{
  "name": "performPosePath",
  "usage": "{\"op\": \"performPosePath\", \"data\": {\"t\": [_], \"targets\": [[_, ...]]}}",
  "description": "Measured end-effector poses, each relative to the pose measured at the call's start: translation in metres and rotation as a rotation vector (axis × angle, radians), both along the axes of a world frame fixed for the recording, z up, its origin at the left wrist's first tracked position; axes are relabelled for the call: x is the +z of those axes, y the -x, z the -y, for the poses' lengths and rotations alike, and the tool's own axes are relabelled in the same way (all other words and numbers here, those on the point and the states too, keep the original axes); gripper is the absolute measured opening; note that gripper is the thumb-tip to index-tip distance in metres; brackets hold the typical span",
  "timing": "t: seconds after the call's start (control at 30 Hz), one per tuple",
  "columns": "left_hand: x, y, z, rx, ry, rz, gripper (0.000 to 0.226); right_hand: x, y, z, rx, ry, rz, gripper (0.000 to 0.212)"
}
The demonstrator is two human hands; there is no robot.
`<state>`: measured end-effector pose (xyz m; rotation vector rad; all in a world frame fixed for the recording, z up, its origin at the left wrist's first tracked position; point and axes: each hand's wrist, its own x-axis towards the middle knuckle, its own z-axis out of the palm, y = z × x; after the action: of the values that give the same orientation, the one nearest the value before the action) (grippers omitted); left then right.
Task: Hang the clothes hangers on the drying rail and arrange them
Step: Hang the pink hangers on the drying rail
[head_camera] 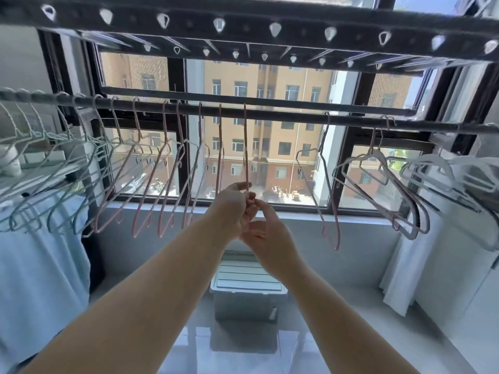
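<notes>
A dark drying rail runs across the window. Several pale blue hangers hang bunched at its left end, and several pink hangers follow toward the middle. One pink hanger hangs edge-on at the centre. My left hand is closed around its lower part. My right hand is just below and to the right, fingertips touching the same hanger's bottom. A lone pink hanger hangs further right, then a pink and white cluster.
A second rack with hook holes hangs overhead. A white bin with a slatted lid stands on the floor under my hands. Light blue fabric hangs at the left, white cloth at the right. The window sill lies behind.
</notes>
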<state>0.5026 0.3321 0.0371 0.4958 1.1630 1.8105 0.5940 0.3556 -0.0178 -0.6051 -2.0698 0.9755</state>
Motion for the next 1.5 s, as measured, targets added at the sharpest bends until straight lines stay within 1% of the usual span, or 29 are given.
{"op": "performPosePath", "data": {"t": [0.17,0.2,0.27,0.3,0.33,0.4,0.43,0.47,0.5,0.53,0.57,0.6,0.63,0.67,0.73,0.77,0.8,0.87,0.97,1.03,1.1,1.23,1.4,1.5], "targets": [[-0.013,-0.004,0.002,-0.010,-0.019,-0.007,0.029,-0.011,-0.004,0.003,0.031,0.100,-0.024,0.059],[-0.014,-0.005,0.002,-0.013,-0.011,-0.026,0.030,-0.012,-0.006,0.003,0.044,0.111,-0.008,0.059],[-0.018,-0.008,0.004,0.001,0.005,-0.095,0.031,-0.012,-0.016,0.004,0.032,0.051,0.124,0.059],[-0.020,-0.009,0.004,0.017,0.014,-0.140,0.032,-0.009,-0.025,0.004,-0.031,-0.036,0.168,0.058],[-0.022,-0.010,0.006,0.034,0.027,-0.193,0.033,-0.003,-0.037,0.003,-0.128,-0.153,0.140,0.054],[-0.027,-0.012,0.008,0.058,0.066,-0.335,0.035,0.015,-0.065,0.001,-0.361,-0.400,-0.043,0.044],[-0.030,-0.014,0.009,0.066,0.095,-0.432,0.035,0.023,-0.077,-0.004,-0.465,-0.460,-0.091,0.040],[-0.032,-0.016,0.010,0.077,0.134,-0.551,0.034,0.029,-0.089,-0.014,-0.546,-0.445,-0.071,0.040],[-0.035,-0.020,0.011,0.090,0.181,-0.666,0.035,0.035,-0.097,-0.025,-0.579,-0.350,0.010,0.046],[-0.038,-0.025,0.012,0.114,0.229,-0.768,0.045,0.037,-0.103,-0.038,-0.569,-0.188,0.116,0.052],[-0.043,-0.030,0.014,0.151,0.261,-0.871,0.057,0.037,-0.106,-0.049,-0.524,-0.005,0.187,0.055],[-0.049,-0.038,0.016,0.203,0.258,-0.987,0.065,0.034,-0.106,-0.056,-0.452,0.159,0.205,0.051],[-0.055,-0.047,0.017,0.258,0.220,-1.110,0.069,0.029,-0.104,-0.061,-0.378,0.279,0.181,0.043],[-0.060,-0.057,0.019,0.300,0.149,-1.210,0.070,0.024,-0.099,-0.065,-0.313,0.361,0.110,0.037],[-0.068,-0.073,0.018,0.298,0.036,-1.339,0.064,0.015,-0.090,-0.070,-0.197,0.476,-0.112,0.027],[-0.071,-0.079,0.017,0.288,0.017,-1.395,0.060,0.014,-0.087,-0.068,-0.147,0.516,-0.230,0.025],[-0.073,-0.084,0.015,0.280,0.004,-1.433,0.057,0.014,-0.083,-0.066,-0.111,0.522,-0.308,0.025],[-0.074,-0.090,0.011,0.214,-0.024,-1.413,0.057,0.016,-0.075,-0.059,-0.081,0.478,-0.346,0.026],[-0.073,-0.091,0.008,0.105,-0.052,-1.261,0.062,0.020,-0.064,-0.050,-0.015,0.476,-0.343,0.027],[-0.071,-0.089,0.007,0.074,-0.090,-1.180,0.062,0.024,-0.055,-0.044,0.035,0.502,-0.346,0.029],[-0.071,-0.085,0.006,0.096,-0.120,-1.109,0.060,0.026,-0.045,-0.042,0.060,0.521,-0.345,0.030],[-0.075,-0.076,0.006,0.147,-0.129,-1.029,0.050,0.022,-0.031,-0.040,0.059,0.553,-0.332,0.029],[-0.080,-0.073,0.008,0.194,-0.087,-1.039,0.036,0.018,-0.026,-0.040,0.082,0.582,-0.305,0.030],[-0.079,-0.074,0.010,0.199,-0.065,-1.022,0.032,0.017,-0.023,-0.041,0.084,0.590,-0.299,0.027]]}}
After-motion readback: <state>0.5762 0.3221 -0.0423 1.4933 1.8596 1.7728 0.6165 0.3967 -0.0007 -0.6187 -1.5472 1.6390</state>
